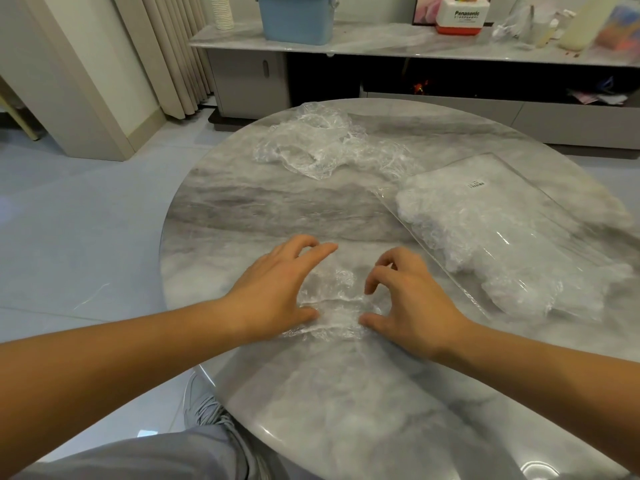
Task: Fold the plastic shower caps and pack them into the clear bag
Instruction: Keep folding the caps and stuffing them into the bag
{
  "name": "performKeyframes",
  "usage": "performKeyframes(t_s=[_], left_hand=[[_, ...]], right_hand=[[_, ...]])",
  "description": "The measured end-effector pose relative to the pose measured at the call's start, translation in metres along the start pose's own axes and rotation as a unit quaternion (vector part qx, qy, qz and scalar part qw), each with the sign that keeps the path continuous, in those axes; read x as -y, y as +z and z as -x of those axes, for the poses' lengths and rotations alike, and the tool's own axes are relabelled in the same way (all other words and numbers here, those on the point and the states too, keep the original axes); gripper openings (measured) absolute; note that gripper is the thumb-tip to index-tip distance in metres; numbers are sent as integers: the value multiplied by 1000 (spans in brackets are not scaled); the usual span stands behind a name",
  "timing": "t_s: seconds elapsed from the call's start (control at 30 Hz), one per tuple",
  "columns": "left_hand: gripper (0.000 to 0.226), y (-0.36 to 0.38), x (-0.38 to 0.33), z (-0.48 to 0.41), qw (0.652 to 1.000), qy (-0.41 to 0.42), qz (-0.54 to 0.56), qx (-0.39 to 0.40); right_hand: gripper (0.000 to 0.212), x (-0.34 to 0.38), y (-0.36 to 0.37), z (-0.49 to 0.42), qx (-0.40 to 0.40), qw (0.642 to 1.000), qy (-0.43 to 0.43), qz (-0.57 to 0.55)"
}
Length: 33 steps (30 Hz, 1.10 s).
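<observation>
"Panasonic" on white box (464, 13) — bag label (477, 184) seems illegible.

free: table (277, 209) centre | blocked: clear bag (519, 237) right, loose caps (318, 147) far

Two hands, left hand (273, 289) and right hand (412, 306); one shower cap (334, 299) flat between them; one loose heap of caps (322, 147) farther back, number unreadable; one clear bag (502, 230), caps inside uncountable; one desk (311, 209); one cabinet (381, 46) behind carrying one blue bin (296, 17), one Panasonic box (462, 15), one cup stack (221, 12).
</observation>
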<state>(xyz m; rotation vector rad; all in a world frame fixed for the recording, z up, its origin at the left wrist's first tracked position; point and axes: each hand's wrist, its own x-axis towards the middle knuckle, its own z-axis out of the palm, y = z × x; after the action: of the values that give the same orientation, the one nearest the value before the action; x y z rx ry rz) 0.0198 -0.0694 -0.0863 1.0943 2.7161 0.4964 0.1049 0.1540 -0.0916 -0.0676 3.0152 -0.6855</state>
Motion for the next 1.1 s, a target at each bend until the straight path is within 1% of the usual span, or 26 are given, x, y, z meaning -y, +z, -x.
performKeyframes(t_s=[0.1, 0.17, 0.2, 0.27, 0.33, 0.4, 0.5, 0.53, 0.6, 0.63, 0.67, 0.7, 0.73, 0.8, 0.83, 0.9, 0.97, 1.0, 1.03, 1.1], left_hand=[[106, 1, 2, 0, 999, 14, 24, 41], [101, 3, 2, 1, 998, 4, 52, 37], [93, 2, 1, 1, 997, -5, 64, 32], [67, 0, 1, 2, 996, -25, 79, 27], [49, 0, 3, 1, 996, -18, 84, 26], [39, 1, 5, 1, 996, 14, 84, 29], [27, 3, 8, 1, 997, 32, 60, 44], [32, 3, 8, 1, 997, 34, 47, 45], [49, 5, 9, 1, 998, 41, 23, 44], [54, 4, 8, 0, 998, 48, 15, 41], [58, 4, 7, 0, 998, 57, 9, 38], [61, 4, 6, -1, 997, 64, 2, 35], [64, 4, 5, -1, 997, 69, -5, 35], [67, 3, 3, -1, 996, 78, -15, 36], [68, 3, 2, -1, 996, 79, -15, 37], [69, 3, 2, 0, 996, 80, -10, 42], [69, 3, 3, 0, 996, 77, -4, 45], [68, 2, 5, 0, 996, 74, 0, 46], [67, 2, 6, 1, 997, 69, 5, 45], [66, 2, 9, 2, 998, 53, 23, 40]], right_hand=[[42, 0, 0, 0, 11, 999, -9, -52], [45, 1, -1, 0, 16, 995, 8, -100], [44, 1, -2, -1, 17, 993, 11, -117], [37, 2, -3, -2, 26, 989, 17, -147], [29, 4, -5, -2, 45, 985, 23, -165], [26, 5, -6, -2, 66, 980, 37, -186], [25, 9, -10, 0, 88, 956, 78, -269], [25, 12, -13, 1, 75, 949, 92, -293], [25, 16, -21, -2, 4, 942, 113, -317], [26, 17, -25, -5, -33, 939, 125, -320], [26, 19, -31, -8, -53, 930, 143, -333], [25, 20, -35, -12, -44, 910, 170, -374], [25, 21, -38, -15, -7, 874, 204, -441], [30, 23, -40, -16, 101, 781, 257, -560], [33, 22, -39, -15, 142, 750, 270, -587], [37, 17, -34, -14, 181, 709, 295, -615], [40, 8, -28, -15, 188, 683, 322, -628], [39, 4, -25, -15, 187, 679, 332, -627], [39, 1, -24, -14, 184, 684, 337, -621], [38, -4, -23, -14, 180, 707, 333, -598]])
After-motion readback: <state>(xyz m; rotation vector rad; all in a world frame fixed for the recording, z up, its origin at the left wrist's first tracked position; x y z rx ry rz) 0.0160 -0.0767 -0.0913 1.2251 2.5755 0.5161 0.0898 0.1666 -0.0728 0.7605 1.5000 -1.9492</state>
